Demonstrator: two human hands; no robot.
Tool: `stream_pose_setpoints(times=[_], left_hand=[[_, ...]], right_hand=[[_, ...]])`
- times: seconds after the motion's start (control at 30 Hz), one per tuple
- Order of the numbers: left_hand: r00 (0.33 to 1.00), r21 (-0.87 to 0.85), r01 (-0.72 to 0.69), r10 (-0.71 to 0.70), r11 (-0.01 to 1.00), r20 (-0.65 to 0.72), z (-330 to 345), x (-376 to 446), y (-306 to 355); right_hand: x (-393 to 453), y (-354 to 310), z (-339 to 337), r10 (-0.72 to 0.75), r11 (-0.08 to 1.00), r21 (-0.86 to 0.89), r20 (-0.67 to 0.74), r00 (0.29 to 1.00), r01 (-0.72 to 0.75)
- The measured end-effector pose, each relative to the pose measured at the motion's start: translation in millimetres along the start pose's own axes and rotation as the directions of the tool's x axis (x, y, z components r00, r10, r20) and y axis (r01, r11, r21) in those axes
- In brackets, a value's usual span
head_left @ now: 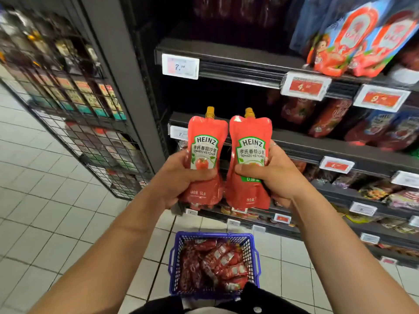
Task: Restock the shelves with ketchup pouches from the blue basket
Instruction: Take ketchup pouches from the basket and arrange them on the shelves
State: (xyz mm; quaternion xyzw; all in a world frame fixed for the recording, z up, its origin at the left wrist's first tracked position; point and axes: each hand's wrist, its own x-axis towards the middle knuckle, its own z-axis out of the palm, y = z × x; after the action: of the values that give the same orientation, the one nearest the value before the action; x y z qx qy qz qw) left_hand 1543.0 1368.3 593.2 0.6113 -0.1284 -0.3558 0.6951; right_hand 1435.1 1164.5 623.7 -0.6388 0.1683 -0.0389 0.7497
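Risk: soft Heinz pouches squeezed at mid-body could slip or slump over on the dark shelf (294, 143) ahead. Left hand (181, 177) wrapped around left ketchup pouch (205, 141), right hand (272, 175) around right ketchup pouch (249, 141), both upright, side by side, arms extended. Blue basket (174, 264) sits below hands, still stocked.

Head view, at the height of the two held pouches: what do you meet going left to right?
Wire rack → left hand → left pouch → right pouch → right hand → shelf pouches.
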Motion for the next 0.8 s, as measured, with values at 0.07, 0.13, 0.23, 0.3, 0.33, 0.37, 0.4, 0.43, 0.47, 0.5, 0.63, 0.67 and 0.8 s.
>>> stream_pose_setpoints(times=[0.07, 0.13, 0.23, 0.3, 0.33, 0.37, 0.4, 0.43, 0.47, 0.5, 0.63, 0.67, 0.8], left_hand=[[0.997, 0.080, -0.068, 0.070, 0.995, -0.027, 7.3, 3.5, 10.9], [0.988, 0.132, -0.137, 0.145, 0.982, -0.047, 14.0, 7.2, 22.2], [0.966, 0.176, -0.239, 0.253, 0.955, -0.058, 24.0, 16.8, 42.1], [0.952, 0.129, -0.281, 0.293, 0.951, -0.084, 30.3, 26.1, 55.4], [0.949, 0.097, -0.290, 0.299, 0.952, -0.099, 32.8, 30.9, 61.5], [0.947, 0.077, -0.294, 0.302, 0.953, -0.111, 33.9, 35.8, 67.1], [0.945, 0.073, -0.298, 0.305, 0.952, -0.117, 33.9, 39.7, 72.3], [0.944, 0.080, -0.302, 0.310, 0.950, -0.115, 32.6, 43.2, 77.3], [0.943, 0.092, -0.307, 0.316, 0.947, -0.107, 30.4, 46.2, 82.6], [0.942, 0.109, -0.313, 0.324, 0.943, -0.093, 27.7, 49.4, 87.6], [0.925, 0.171, -0.364, 0.376, 0.916, -0.045, 10.0, 71.4, 104.8], [0.919, 0.183, -0.381, 0.393, 0.906, -0.035, 4.9, 79.0, 108.3], [0.903, 0.222, -0.425, 0.427, 0.878, 0.042, -13.6, 106.5, 132.7]], right_hand=[[2.7, -11.0, -4.9, -0.065, 0.998, -0.019, 0.005, 0.998, 0.065], [7.1, -21.7, -12.7, -0.122, 0.993, -0.002, 0.031, 0.992, 0.122], [18.2, -40.2, -24.6, -0.199, 0.980, -0.017, 0.060, 0.978, 0.201], [29.2, -53.4, -30.8, -0.235, 0.972, -0.008, 0.075, 0.969, 0.236], [34.1, -60.0, -33.4, -0.243, 0.970, -0.001, 0.084, 0.966, 0.244], [38.8, -66.4, -35.9, -0.250, 0.968, -0.004, 0.099, 0.963, 0.251], [42.8, -71.8, -38.0, -0.253, 0.966, -0.021, 0.119, 0.960, 0.257], [46.4, -76.2, -39.8, -0.253, 0.964, -0.046, 0.138, 0.958, 0.261], [49.7, -79.7, -40.8, -0.251, 0.962, -0.072, 0.146, 0.957, 0.263], [52.8, -82.3, -41.9, -0.249, 0.960, -0.094, 0.140, 0.958, 0.263], [66.1, -89.4, -38.0, -0.266, 0.955, -0.125, 0.042, 0.963, 0.269], [69.6, -90.8, -35.0, -0.276, 0.955, -0.110, 0.019, 0.961, 0.276], [81.0, -101.4, -17.6, -0.313, 0.949, -0.062, -0.086, 0.946, 0.309]])
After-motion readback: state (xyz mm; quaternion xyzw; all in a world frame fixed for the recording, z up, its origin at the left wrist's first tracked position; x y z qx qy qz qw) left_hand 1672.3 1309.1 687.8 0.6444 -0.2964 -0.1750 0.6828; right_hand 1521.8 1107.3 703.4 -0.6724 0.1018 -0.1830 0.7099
